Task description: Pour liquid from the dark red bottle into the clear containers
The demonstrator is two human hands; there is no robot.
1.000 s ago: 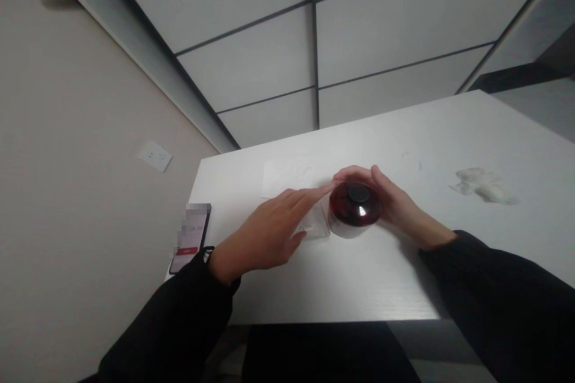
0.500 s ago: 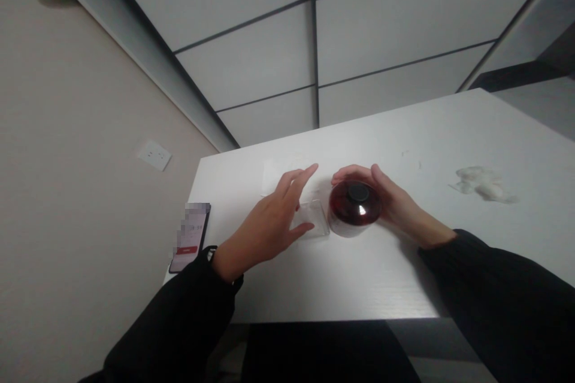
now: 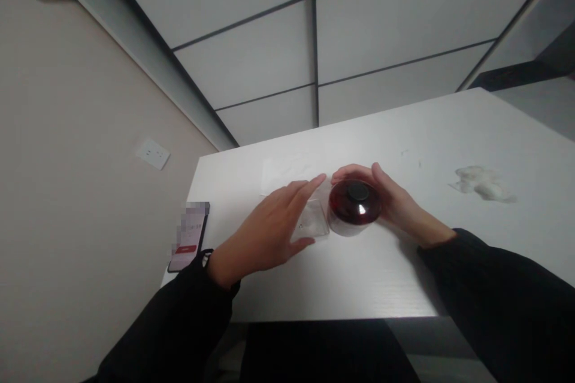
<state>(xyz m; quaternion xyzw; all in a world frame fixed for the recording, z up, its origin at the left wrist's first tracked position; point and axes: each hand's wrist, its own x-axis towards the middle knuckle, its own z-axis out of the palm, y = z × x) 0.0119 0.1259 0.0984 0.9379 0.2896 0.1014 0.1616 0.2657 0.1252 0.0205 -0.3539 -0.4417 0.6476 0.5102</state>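
Observation:
A round container (image 3: 345, 228) with a glossy dark red lid (image 3: 344, 206) and a black knob (image 3: 358, 191) stands upright on the white table. My right hand (image 3: 390, 200) curls around its back and right side, thumb raised above the rim. Just left of the container, almost touching it, sits a small clear square box (image 3: 318, 220); some tiny specks show inside. Over the box's left part is my left hand (image 3: 274, 230), fingers stretched forward and thumb apart, holding nothing. It hides part of the box.
A phone (image 3: 191, 239) with a lit screen lies at the table's left edge. Behind my left hand is a thin clear sheet (image 3: 281, 173). A crumpled white tissue (image 3: 483, 184) lies on the right of the table (image 3: 359, 287). A panelled cabinet (image 3: 265, 42) stands behind.
My left hand has lowered slightly, its fingers now closer together and reaching farther right toward the container. My right hand and the container have stayed in place.

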